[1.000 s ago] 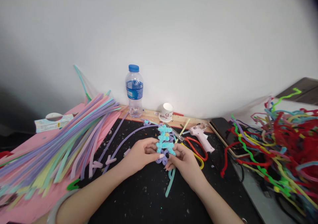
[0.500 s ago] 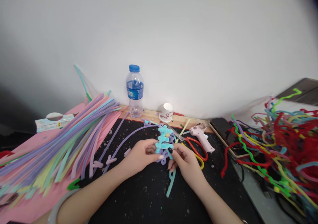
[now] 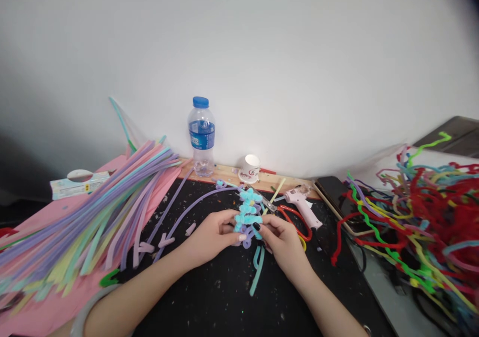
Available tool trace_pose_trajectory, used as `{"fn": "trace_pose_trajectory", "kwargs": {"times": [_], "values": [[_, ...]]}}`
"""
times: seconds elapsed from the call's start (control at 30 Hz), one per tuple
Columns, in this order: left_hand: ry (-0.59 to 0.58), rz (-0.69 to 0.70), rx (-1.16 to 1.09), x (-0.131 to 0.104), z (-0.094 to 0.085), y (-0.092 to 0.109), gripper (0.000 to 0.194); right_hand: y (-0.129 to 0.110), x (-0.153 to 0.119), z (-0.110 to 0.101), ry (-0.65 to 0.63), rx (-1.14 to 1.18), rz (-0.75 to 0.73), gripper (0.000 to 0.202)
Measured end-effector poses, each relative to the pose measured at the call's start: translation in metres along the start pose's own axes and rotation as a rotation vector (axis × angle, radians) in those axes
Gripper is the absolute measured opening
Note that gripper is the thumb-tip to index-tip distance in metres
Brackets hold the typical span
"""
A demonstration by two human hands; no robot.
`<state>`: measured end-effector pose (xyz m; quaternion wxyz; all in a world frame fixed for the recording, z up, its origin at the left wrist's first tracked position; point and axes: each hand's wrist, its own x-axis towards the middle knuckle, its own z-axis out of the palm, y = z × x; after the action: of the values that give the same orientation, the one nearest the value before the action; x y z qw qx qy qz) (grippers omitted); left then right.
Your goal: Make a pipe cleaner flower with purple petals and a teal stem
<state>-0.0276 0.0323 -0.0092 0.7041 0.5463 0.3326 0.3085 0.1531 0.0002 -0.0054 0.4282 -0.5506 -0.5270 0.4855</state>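
Note:
A fuzzy turquoise and purple pipe-cleaner piece (image 3: 247,210) is held above the black mat between both hands. My left hand (image 3: 213,235) pinches its lower left side, thumb on the purple loops. From the right, my right hand (image 3: 282,240) grips its lower right edge between thumb and fingers. A bent teal stem (image 3: 256,277) lies below the piece, near my right fingers. Scissors with red handles (image 3: 297,220) lie just behind my right hand, partly hidden. A long purple stem (image 3: 198,197) curves over the mat toward the piece.
Bundled pastel stems (image 3: 101,212) spread over pink paper at left. A bottle (image 3: 202,137) and paper cup (image 3: 250,169) stand by the wall. Right are a pink glue gun (image 3: 305,207), a phone (image 3: 337,197) and a tangled stem pile (image 3: 434,212).
The fingers of my right hand have curled in closer behind the piece, showing more of the teal stem. The view has shifted slightly; both hands keep their hold.

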Motion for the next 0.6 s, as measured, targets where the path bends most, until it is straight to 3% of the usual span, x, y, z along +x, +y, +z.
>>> {"fn": "trace_pose_trajectory", "kwargs": {"times": [0.17,0.37,0.6], "values": [[0.015,0.021,-0.041,0.0008,0.0026,-0.002,0.037,-0.0001,0.0003,0.0005,0.006,0.056,0.034,0.028],[0.05,-0.117,-0.107,-0.0004,0.004,-0.001,0.039,-0.0007,0.001,0.0012,0.042,0.087,0.048,0.025],[0.038,-0.098,-0.097,-0.0006,0.0038,-0.0027,0.031,0.0013,0.0018,0.0002,0.033,0.087,0.005,0.021]]}}
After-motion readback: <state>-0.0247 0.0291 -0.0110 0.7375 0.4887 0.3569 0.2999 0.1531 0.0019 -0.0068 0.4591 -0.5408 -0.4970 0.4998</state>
